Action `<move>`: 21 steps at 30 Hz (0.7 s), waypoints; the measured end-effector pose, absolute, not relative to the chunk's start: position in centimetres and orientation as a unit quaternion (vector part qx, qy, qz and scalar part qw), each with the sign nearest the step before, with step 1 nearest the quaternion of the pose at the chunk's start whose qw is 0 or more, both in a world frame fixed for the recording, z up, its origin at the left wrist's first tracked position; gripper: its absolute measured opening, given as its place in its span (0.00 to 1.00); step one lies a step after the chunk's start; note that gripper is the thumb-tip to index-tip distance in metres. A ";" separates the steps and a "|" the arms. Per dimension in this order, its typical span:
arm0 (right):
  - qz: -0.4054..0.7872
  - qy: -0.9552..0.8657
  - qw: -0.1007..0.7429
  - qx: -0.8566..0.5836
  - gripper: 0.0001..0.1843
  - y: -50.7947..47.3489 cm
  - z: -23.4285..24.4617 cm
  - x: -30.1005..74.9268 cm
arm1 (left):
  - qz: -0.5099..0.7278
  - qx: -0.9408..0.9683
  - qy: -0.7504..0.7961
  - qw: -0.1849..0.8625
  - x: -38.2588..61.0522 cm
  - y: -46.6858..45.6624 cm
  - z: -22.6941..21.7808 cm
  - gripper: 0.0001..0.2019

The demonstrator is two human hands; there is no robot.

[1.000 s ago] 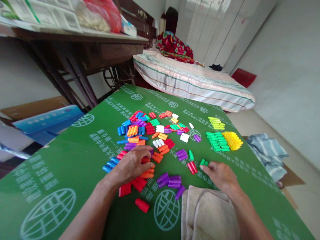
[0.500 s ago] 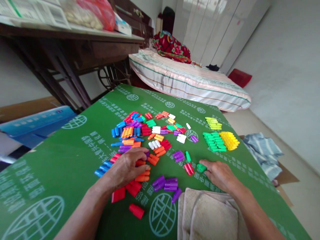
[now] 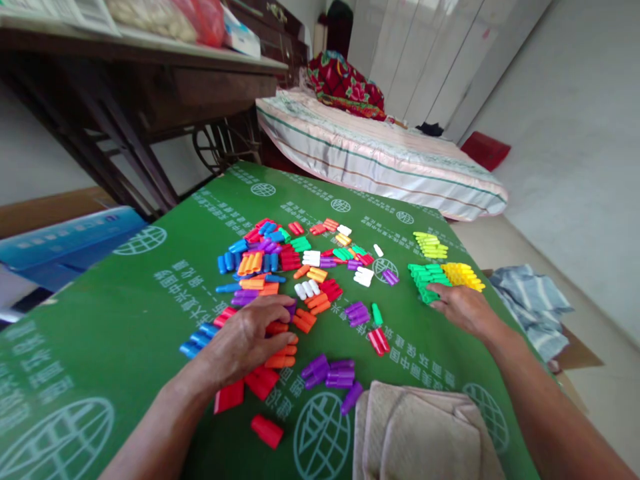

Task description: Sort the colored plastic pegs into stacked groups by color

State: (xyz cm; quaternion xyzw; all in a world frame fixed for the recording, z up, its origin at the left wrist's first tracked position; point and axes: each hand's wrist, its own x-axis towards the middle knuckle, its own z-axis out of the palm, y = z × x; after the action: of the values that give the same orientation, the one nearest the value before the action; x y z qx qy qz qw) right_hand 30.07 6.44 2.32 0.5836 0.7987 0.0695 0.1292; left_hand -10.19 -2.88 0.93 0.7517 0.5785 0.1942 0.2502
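Bullet-shaped plastic pieces, many joined side by side, cover the middle of the green board. My left hand rests low over the pile, thumb and forefinger apart around orange pieces. A purple piece touches its fingertips. Farther right, my right hand pinches a green piece at the near edge of the green block of pieces; its fingers partly hide that piece. Yellow pieces sit against the green block. Near my left wrist lie blue pieces and red pieces.
A folded beige cloth lies on the board's near edge. Purple pieces are beside it. Yellow-green pieces form a group at the far right. A wooden sewing table stands left; a bed is beyond the board.
My right hand has moved away and to the right with the green piece, from beside the red pieces to the green block. My left hand stays over the pile. The view has shifted slightly.
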 end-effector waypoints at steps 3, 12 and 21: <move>0.087 0.786 0.159 0.591 0.20 8.3 2.4 30.9 | 0.197 0.751 0.578 0.251 -10.2 -3.0 1.0 0.13; 0.085 0.775 0.197 0.595 0.22 10.0 1.8 31.1 | 0.204 0.755 0.571 0.248 -10.3 -3.0 1.1 0.13; 0.067 0.773 0.199 0.599 0.22 10.2 1.8 31.1 | 0.209 0.748 0.574 0.261 -10.1 -3.0 1.2 0.13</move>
State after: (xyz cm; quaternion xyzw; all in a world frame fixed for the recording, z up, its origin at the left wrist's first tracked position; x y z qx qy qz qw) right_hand 31.11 10.17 1.75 0.5993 0.7726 0.0668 0.1989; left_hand -10.13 -2.99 1.18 0.7475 0.5739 0.2093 0.2609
